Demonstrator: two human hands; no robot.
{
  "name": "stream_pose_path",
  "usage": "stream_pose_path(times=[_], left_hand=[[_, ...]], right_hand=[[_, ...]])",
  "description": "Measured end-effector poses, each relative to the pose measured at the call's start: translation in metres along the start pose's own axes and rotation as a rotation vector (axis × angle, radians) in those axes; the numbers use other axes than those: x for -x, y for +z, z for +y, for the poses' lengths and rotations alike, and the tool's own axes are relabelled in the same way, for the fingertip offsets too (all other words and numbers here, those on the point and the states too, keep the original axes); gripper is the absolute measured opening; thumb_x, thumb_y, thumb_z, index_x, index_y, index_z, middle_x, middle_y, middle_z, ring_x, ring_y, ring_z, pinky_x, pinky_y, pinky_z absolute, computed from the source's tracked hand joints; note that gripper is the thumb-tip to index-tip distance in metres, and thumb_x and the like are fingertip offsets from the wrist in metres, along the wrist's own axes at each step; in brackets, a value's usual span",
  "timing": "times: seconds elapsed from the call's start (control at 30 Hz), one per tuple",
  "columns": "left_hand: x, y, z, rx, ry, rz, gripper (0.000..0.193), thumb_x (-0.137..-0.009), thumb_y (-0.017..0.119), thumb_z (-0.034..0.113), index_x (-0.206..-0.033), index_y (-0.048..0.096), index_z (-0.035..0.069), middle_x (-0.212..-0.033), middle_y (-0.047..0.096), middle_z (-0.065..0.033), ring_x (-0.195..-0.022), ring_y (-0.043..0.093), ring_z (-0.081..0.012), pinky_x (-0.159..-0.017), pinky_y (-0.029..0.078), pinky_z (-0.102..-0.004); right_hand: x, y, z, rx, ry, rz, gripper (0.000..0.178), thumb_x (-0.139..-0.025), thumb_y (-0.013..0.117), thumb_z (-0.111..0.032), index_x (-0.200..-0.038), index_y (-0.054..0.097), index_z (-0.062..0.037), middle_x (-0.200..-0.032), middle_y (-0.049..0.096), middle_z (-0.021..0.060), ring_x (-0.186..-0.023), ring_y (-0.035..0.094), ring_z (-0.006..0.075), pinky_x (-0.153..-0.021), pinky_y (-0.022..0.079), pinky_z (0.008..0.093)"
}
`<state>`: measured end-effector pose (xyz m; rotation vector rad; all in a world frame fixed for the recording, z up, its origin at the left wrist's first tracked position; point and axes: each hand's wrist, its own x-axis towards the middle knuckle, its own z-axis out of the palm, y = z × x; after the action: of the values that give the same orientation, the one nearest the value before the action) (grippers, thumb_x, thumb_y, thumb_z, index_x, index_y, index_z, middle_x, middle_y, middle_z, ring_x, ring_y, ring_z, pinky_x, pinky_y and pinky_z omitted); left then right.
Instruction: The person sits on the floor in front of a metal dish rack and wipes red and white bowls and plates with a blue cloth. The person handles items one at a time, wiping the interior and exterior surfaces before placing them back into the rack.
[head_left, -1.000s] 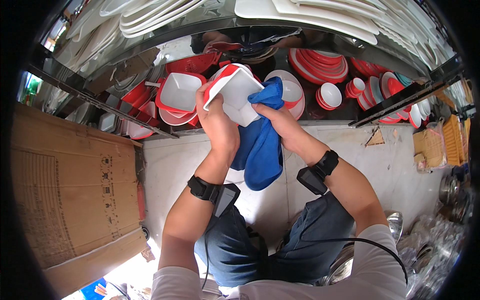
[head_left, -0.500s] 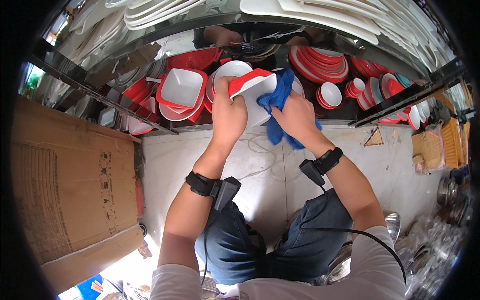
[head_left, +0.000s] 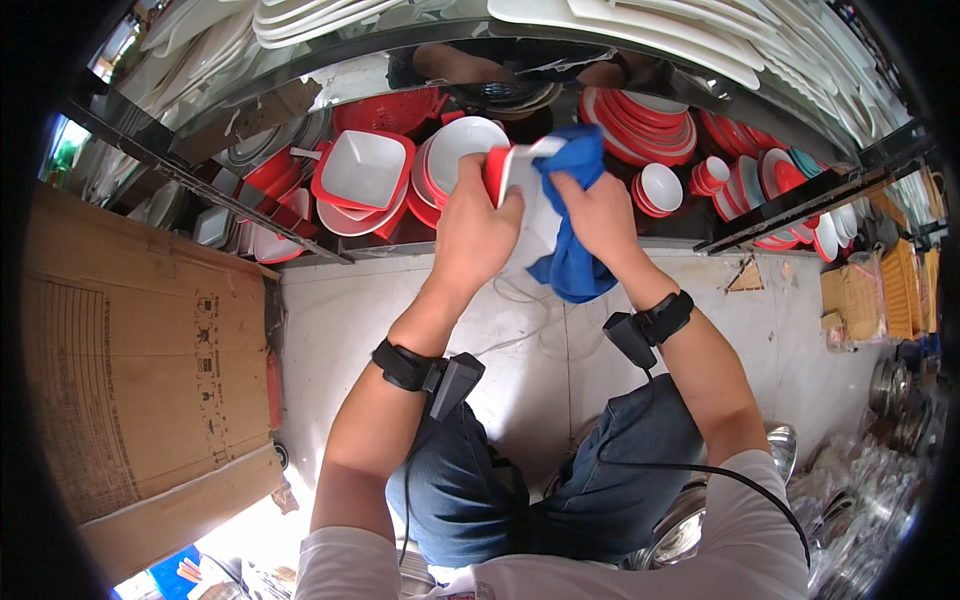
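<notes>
My left hand (head_left: 478,228) grips the left side of a red-and-white square bowl (head_left: 537,222), its thumb over the white inner face. The bowl is held up in front of the lower shelf, tilted on its side. My right hand (head_left: 598,222) is closed on a blue cloth (head_left: 572,262) and presses it against the bowl's right rim. Part of the cloth hangs below the hand. Behind the bowl, round white-and-red bowls (head_left: 468,142) stand stacked on the shelf. To their left lies a red-rimmed square dish (head_left: 364,170) on top of other dishes.
Red plates (head_left: 640,128) and small red-and-white bowls (head_left: 660,188) sit on the shelf's right. White plates (head_left: 640,30) fill the upper shelf. A large cardboard box (head_left: 140,370) stands at left. Plastic-wrapped metalware (head_left: 860,510) lies at right, below an orange basket (head_left: 902,290).
The bowl has turned in my left hand, so its red side now shows as a narrower strip. My right hand and the cloth have shifted along its rim.
</notes>
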<state>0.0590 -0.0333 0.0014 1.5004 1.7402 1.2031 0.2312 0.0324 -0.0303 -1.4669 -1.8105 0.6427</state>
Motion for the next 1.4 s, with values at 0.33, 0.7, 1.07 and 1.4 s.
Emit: stream_pose_path(times=[0.33, 0.7, 1.07, 1.4], left_hand=[[0.009, 0.022, -0.002, 0.243, 0.101, 0.114, 0.060, -0.097, 0.068, 0.015, -0.145, 0.038, -0.003, -0.123, 0.066, -0.0296, -0.113, 0.068, -0.0445, -0.098, 0.053, -0.0468], [0.002, -0.005, -0.003, 0.092, 0.110, -0.001, 0.048, -0.085, 0.057, 0.000, -0.131, 0.045, -0.004, -0.118, 0.066, -0.0347, -0.112, 0.065, -0.0525, -0.097, 0.052, -0.0496], [0.005, -0.011, 0.010, -0.166, 0.021, -0.139, 0.046, -0.083, 0.062, 0.003, -0.127, 0.048, -0.003, -0.106, 0.068, -0.0328, -0.102, 0.065, -0.0541, -0.089, 0.052, -0.0556], [0.009, 0.010, 0.017, 0.081, 0.249, 0.209, 0.055, -0.087, 0.075, 0.011, -0.134, 0.050, -0.004, -0.127, 0.064, -0.0233, -0.092, 0.064, -0.0424, -0.081, 0.055, -0.0467]], right_hand=[[0.010, -0.002, -0.038, -0.992, 0.584, -0.137, 0.053, -0.106, 0.064, -0.039, -0.145, 0.058, -0.0036, -0.135, 0.067, 0.0095, -0.118, 0.065, 0.0205, -0.101, 0.052, 0.0360], [-0.003, -0.002, 0.018, 0.106, -0.145, 0.138, 0.046, -0.088, 0.080, -0.036, -0.116, 0.070, -0.0015, -0.113, 0.072, 0.0233, -0.100, 0.071, 0.0451, -0.086, 0.057, 0.0514], [-0.007, -0.033, 0.004, 0.279, -0.280, 0.168, 0.037, -0.082, 0.079, -0.023, -0.113, 0.070, -0.0057, -0.111, 0.072, 0.0195, -0.096, 0.070, 0.0449, -0.083, 0.057, 0.0520], [-0.003, 0.003, 0.006, -0.577, 0.107, -0.059, 0.029, -0.099, 0.070, -0.026, -0.115, 0.075, -0.0028, -0.111, 0.078, 0.0150, -0.107, 0.074, 0.0293, -0.092, 0.054, 0.0404]])
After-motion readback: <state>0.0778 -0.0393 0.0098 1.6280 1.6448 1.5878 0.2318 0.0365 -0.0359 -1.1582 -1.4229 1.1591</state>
